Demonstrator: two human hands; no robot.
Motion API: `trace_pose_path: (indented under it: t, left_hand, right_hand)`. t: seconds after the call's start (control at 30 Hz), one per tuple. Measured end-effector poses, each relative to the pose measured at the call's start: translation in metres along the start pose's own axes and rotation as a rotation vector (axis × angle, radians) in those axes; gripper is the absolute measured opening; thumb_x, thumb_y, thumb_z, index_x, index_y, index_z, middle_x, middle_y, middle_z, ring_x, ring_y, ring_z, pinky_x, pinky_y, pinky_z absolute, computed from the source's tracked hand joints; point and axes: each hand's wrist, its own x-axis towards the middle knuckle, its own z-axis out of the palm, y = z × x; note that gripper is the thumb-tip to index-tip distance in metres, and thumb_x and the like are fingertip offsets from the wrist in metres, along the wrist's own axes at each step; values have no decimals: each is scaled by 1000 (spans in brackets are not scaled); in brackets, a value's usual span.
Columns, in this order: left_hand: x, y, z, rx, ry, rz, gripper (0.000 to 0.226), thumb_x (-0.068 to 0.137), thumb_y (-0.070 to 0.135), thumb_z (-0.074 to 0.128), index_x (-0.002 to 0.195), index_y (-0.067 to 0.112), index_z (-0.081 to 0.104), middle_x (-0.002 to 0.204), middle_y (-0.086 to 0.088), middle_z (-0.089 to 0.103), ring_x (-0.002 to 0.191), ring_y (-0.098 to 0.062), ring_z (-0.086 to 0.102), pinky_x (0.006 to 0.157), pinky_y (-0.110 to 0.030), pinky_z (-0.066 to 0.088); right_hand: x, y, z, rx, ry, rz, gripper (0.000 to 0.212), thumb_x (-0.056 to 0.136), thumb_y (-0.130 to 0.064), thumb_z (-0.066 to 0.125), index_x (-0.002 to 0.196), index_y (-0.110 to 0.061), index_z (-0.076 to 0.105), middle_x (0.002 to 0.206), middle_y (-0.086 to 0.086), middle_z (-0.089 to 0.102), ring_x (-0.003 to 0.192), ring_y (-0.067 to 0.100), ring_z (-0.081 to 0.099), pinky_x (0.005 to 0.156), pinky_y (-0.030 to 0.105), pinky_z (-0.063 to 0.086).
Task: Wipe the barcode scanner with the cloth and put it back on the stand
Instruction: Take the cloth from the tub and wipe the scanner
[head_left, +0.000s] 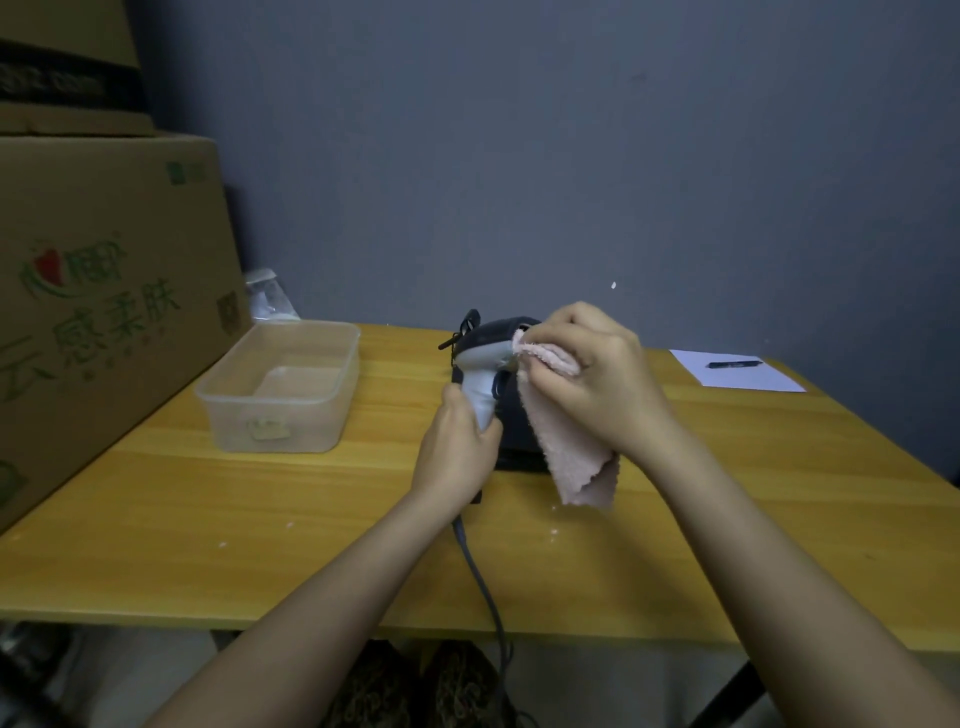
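Note:
The barcode scanner (485, 358) is grey with a dark head and stands upright above the middle of the wooden table (208, 493). My left hand (457, 449) grips its handle from below. My right hand (592, 374) holds a pink cloth (566, 447) pressed against the right side of the scanner's head, and the rest of the cloth hangs down. A grey cable (483, 582) runs from the handle over the table's front edge. The dark stand (519, 452) sits on the table right behind the scanner, mostly hidden by the hands and cloth.
A clear plastic tub (283, 384) stands left of the scanner. A large cardboard box (93, 291) fills the table's left end, with a clear bottle (270, 296) behind the tub. A white sheet (737, 371) with a pen (733, 364) lies at the far right.

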Motion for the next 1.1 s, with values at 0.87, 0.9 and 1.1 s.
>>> trace_pose_path:
  t: [0.87,0.9,1.1]
  left_hand:
    - [2,8,-8,-19,-13,-24,17,89,15,53,92,9,37,71,2,42,56,-9,39,45,-25,28]
    - [0,7,-9,-29,-4,-30,17,89,16,53,92,9,38,71,2,43,57,-9,40,45,-26,29]
    - [0,7,-8,-48,10,-45,17,89,15,53,94,10,38,70,3,43,55,-9,40,44,-23,27]
  right_hand:
    - [-6,3,8,-208,157,60,25,83,-21,53,94,-5,69,88,16,58,80,30,58,66,32,43]
    - [-3,8,7,-277,120,143,24,83,-20,54,93,-4,68,88,16,56,82,34,57,65,33,41]
    - [-7,-10,15,-199,170,105,14,83,-13,63,91,-6,70,88,13,58,77,26,56,62,27,35]
